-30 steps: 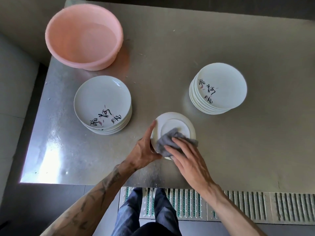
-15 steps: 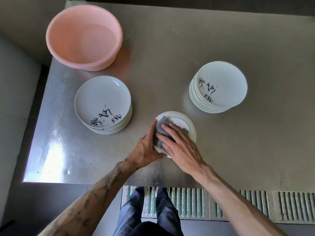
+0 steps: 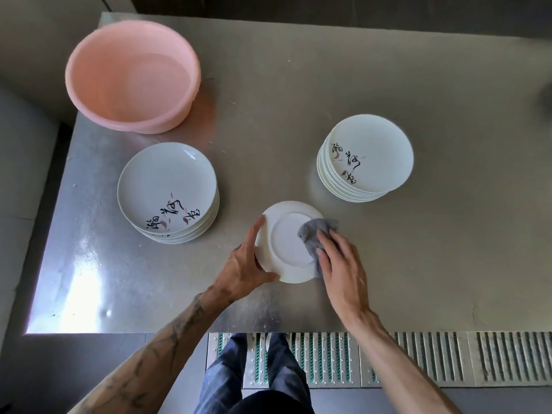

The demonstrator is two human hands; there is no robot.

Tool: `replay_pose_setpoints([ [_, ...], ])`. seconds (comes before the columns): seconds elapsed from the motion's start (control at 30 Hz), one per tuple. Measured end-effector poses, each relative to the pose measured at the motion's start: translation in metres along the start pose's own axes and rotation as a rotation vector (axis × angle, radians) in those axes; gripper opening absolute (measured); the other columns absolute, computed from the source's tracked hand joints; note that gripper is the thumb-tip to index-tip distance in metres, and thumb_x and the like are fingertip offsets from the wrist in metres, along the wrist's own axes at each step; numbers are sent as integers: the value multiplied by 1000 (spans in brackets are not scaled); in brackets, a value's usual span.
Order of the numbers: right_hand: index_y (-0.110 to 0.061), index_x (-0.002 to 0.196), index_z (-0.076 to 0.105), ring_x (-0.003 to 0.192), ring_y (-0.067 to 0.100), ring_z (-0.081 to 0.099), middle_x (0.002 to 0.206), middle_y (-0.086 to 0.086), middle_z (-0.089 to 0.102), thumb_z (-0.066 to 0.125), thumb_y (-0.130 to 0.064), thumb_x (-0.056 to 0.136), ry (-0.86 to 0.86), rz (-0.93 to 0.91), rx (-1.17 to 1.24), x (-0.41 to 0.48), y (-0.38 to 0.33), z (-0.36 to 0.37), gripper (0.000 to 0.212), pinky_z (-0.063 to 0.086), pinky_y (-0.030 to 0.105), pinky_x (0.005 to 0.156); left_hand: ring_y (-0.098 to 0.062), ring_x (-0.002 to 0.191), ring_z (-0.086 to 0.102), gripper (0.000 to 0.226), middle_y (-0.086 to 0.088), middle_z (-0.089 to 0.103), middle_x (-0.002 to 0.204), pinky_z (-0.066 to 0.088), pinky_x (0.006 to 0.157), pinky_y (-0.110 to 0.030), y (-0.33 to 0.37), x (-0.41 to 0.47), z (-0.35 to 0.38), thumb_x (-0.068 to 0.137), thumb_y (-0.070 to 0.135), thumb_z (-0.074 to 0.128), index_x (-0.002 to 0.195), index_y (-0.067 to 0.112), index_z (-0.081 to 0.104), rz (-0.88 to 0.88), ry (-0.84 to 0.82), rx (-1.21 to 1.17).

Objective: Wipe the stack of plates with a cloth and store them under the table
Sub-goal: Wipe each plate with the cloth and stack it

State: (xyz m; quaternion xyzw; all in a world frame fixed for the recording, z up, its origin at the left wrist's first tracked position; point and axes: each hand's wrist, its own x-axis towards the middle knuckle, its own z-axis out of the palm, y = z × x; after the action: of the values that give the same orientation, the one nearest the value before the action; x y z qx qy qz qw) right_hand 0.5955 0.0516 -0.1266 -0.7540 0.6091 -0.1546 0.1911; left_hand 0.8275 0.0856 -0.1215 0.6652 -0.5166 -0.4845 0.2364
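Observation:
A single white plate (image 3: 285, 246) lies upside down on the steel table (image 3: 448, 249), near the front edge. My left hand (image 3: 246, 264) steadies its left rim, index finger along the edge and thumb at the lower rim. My right hand (image 3: 340, 267) presses a grey cloth (image 3: 315, 237) flat on the plate's right side with straight fingers. One stack of white plates with black script (image 3: 167, 192) stands to the left. A second stack (image 3: 366, 158) stands to the right, further back.
A pink plastic basin (image 3: 131, 76) sits at the table's back left corner. Below the front edge runs a slotted metal floor grating (image 3: 418, 358), where my legs in dark trousers stand. The table's left edge drops to a dark floor.
My right hand has slid the cloth from the plate's left part across to its right rim. My left hand has stayed on the left rim.

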Motion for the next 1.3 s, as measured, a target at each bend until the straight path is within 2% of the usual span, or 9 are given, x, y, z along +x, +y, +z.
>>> replay_pose_setpoints([
  [0.17, -12, 125, 72, 113, 26, 64, 129, 6, 66, 68, -12, 95, 45, 27, 54, -14, -5, -3, 30, 48, 28, 99, -24, 94, 65, 104, -10, 61, 113, 60, 82, -34, 8, -7, -9, 80, 2, 85, 158, 37, 26, -53, 9, -205],
  [0.3, -10, 122, 71, 112, 26, 63, 125, 5, 68, 65, -9, 96, 46, 34, 82, -7, -3, -11, 26, 45, 25, 99, -43, 102, 67, 96, -22, 58, 112, 59, 89, -57, 29, -8, -14, 79, -11, 81, 155, 26, 36, -95, 109, -380],
  [0.47, -11, 119, 72, 111, 25, 63, 122, 3, 68, 63, -8, 97, 89, 47, 98, 0, 1, -23, 24, 45, 25, 98, -38, 86, 65, 71, -18, 65, 95, 59, 85, -51, 68, 2, -37, 81, -8, 80, 142, 17, 55, 24, 258, -282],
  [0.57, -11, 118, 72, 110, 25, 63, 121, 4, 69, 64, -8, 97, 86, 47, 92, 3, 0, -27, 23, 48, 29, 96, -13, 78, 67, 51, 15, 72, 88, 58, 79, -35, 93, 14, -53, 81, -5, 78, 107, 38, 71, 154, 296, -41],
  [0.63, -11, 117, 73, 108, 25, 64, 120, 4, 69, 65, -7, 96, 86, 52, 83, 4, -2, -29, 23, 49, 30, 94, 1, 80, 65, 50, 35, 67, 90, 51, 73, -12, 109, 22, -60, 80, -2, 78, 110, 36, 68, 255, 320, 115],
  [0.83, -14, 115, 73, 103, 24, 65, 114, 2, 70, 69, -10, 94, 83, 57, 68, 7, -5, -29, 22, 50, 28, 88, 5, 79, 54, 32, 17, 64, 95, 36, 79, 1, 143, 49, -75, 86, 6, 75, 111, 25, 72, 510, 374, 327],
  [0.93, -15, 115, 73, 103, 23, 65, 115, 2, 70, 69, -10, 94, 84, 63, 84, 9, -5, -28, 23, 49, 26, 89, -6, 81, 56, 26, 13, 60, 96, 35, 76, -2, 161, 64, -75, 90, 7, 70, 111, 23, 69, 664, 401, 401],
  [1.07, -17, 118, 72, 106, 19, 63, 117, -1, 69, 68, -11, 95, 73, 83, 85, 12, -7, -28, 24, 48, 22, 90, -18, 85, 60, 23, 2, 63, 99, 48, 74, -26, 175, 93, -58, 93, -3, 68, 111, 12, 71, 837, 391, 458],
  [1.3, -14, 120, 72, 111, 20, 63, 121, 1, 68, 63, -11, 98, 69, 98, 108, 18, -5, -35, 23, 54, 31, 95, -29, 85, 58, 46, -8, 68, 97, 50, 73, -40, 171, 131, -19, 80, -20, 58, 111, 9, 74, 901, 319, 547],
])
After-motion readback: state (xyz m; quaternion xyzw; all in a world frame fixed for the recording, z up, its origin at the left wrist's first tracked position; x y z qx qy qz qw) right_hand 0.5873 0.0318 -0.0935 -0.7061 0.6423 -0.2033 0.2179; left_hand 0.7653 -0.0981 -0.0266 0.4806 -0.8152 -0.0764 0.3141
